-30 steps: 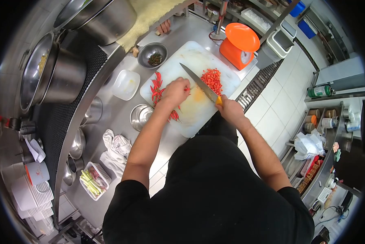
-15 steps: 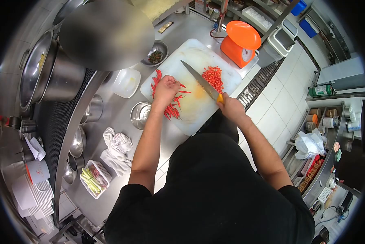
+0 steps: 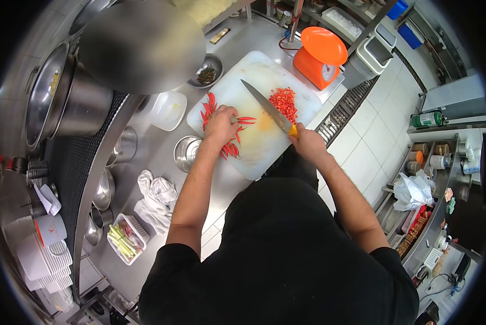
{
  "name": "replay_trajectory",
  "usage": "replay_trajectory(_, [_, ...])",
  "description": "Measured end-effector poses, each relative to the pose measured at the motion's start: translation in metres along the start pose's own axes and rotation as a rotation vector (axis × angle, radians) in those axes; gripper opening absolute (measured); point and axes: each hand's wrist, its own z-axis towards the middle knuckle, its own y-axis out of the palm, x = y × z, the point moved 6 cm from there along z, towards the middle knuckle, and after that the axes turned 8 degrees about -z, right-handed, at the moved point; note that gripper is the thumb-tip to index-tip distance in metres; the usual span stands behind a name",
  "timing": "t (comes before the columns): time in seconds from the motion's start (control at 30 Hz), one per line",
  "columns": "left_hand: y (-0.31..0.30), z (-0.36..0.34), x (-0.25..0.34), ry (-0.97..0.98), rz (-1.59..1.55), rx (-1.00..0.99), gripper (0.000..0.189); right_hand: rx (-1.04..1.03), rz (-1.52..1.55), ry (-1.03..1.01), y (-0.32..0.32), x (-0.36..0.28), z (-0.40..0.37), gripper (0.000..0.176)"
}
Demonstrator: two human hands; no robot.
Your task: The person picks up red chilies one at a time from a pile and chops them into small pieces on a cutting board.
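My right hand [image 3: 310,146] is wrapped round the yellow handle of a kitchen knife [image 3: 266,104]. Its long blade lies across the white cutting board [image 3: 254,70], just left of a heap of chopped red chilies [image 3: 284,103]. At the board's left side, my left hand [image 3: 221,125] has its fingers curled over some whole red chilies [image 3: 247,119], whose tips stick out to the right. More whole chilies [image 3: 231,149] lie scattered around that hand. What sits under the palm is hidden.
An orange scale [image 3: 321,59] stands beyond the board's right corner. Left of the board are a bowl of dark green scraps [image 3: 207,75], a white tub [image 3: 169,111], a steel bowl [image 3: 188,153], a cloth [image 3: 156,200] and a basket of vegetables [image 3: 127,238].
My left hand has shifted slightly down, and a couple of chilies now lie together to the right of its fingers. The knife and my right hand have stayed in place.
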Motion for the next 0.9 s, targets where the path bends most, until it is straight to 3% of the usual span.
replay_trajectory(0.13, [-0.003, 0.000, -0.001, 0.040, 0.074, 0.008, 0.038, -0.008, 0.008, 0.005, -0.001, 0.000, -0.001, 0.047])
replay_trajectory(0.33, [-0.001, 0.005, -0.006, -0.126, 0.130, -0.137, 0.040, 0.001, 0.007, -0.007, 0.000, 0.000, 0.000, 0.047])
replay_trajectory(0.43, [-0.009, 0.004, -0.005, -0.226, 0.124, -0.107, 0.041, -0.002, 0.007, -0.001, -0.001, 0.000, -0.001, 0.047])
replay_trajectory(0.57, [-0.042, 0.002, -0.008, -0.290, -0.115, -0.061, 0.039, 0.002, 0.021, 0.005, -0.001, 0.000, -0.002, 0.047])
replay_trajectory(0.67, [-0.043, 0.003, -0.023, -0.325, -0.545, -0.074, 0.031, 0.007, 0.026, 0.001, 0.001, 0.001, 0.000, 0.047])
replay_trajectory(0.77, [-0.028, 0.005, -0.006, -0.365, -0.771, -0.159, 0.023, 0.005, 0.018, -0.006, 0.003, 0.002, 0.001, 0.047])
replay_trajectory(0.9, [0.008, 0.013, -0.013, -0.306, -0.582, -0.158, 0.019, 0.012, 0.023, 0.000, -0.002, 0.000, -0.001, 0.045])
